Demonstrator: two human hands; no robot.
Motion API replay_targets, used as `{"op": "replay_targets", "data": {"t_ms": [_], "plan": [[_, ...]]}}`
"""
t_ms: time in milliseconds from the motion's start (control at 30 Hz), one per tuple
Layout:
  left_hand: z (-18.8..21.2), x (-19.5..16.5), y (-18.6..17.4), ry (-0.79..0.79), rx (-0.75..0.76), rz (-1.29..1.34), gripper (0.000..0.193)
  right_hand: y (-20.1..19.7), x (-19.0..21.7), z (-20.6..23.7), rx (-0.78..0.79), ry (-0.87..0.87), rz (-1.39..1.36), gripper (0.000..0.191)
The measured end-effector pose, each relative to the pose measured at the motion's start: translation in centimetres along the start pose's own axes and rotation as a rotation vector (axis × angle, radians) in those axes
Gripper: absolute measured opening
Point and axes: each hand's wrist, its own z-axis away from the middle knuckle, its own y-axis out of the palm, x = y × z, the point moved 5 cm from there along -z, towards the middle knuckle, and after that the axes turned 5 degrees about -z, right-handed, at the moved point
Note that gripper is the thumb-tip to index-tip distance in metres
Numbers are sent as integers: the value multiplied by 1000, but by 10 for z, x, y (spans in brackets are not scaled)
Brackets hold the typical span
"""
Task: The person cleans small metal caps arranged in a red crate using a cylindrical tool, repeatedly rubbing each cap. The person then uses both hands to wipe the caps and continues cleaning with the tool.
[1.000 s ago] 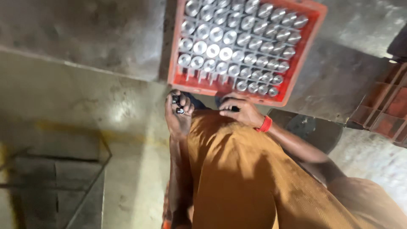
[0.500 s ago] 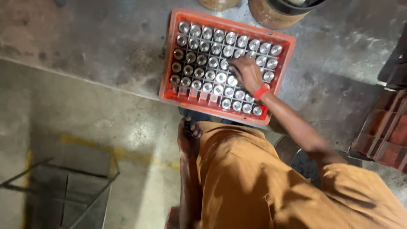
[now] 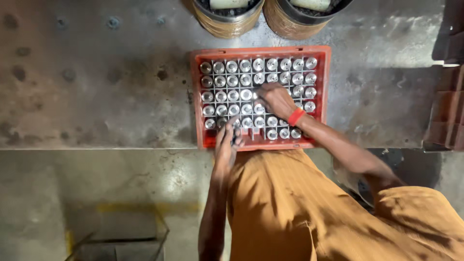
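Reaching into a red plastic crate (image 3: 325, 96), the right hand (image 3: 276, 99) lies palm-down over the silver metal cylinders (image 3: 233, 81) standing in its grid cells. Fingers curl down onto the parts in the middle rows, just right of centre; whether they actually grip one I cannot tell, the fingertips are hidden. Red wristband (image 3: 296, 116) on that wrist.

Left hand (image 3: 227, 142) sits at the crate's near edge, left of centre, fingers partly closed round a small dark object (image 3: 236, 137); too small and dark to tell what it is. It overlaps the crate rim and the front row of cells.

Crate rests on a worn grey metal table (image 3: 96, 87), its near side flush with the table edge. Most cells hold a cylinder, upright, shiny tops up; a few cells in the front row look unfilled.

Two round tan drums (image 3: 227, 24) stand just beyond the crate's far side, cut off by the frame. Stacked reddish crates (image 3: 447, 121) at far right. Person wears an orange-brown shirt (image 3: 290, 212). Concrete floor (image 3: 72, 193) below, with a wire frame (image 3: 121, 241) at the bottom left.
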Motion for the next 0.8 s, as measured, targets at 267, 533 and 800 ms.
{"op": "replay_targets", "data": {"t_ms": [267,533,800], "plan": [[-37,7,25,-44,79,-273,62,39,46,53,-32,725,-1233,28],[-49,31,-9,-139,-58,122,32,8,-15,29,-369,452,-512,22],[-33,21,-38,-46,-86,278,30,14,-44,-17,35,-59,351,40]]}}
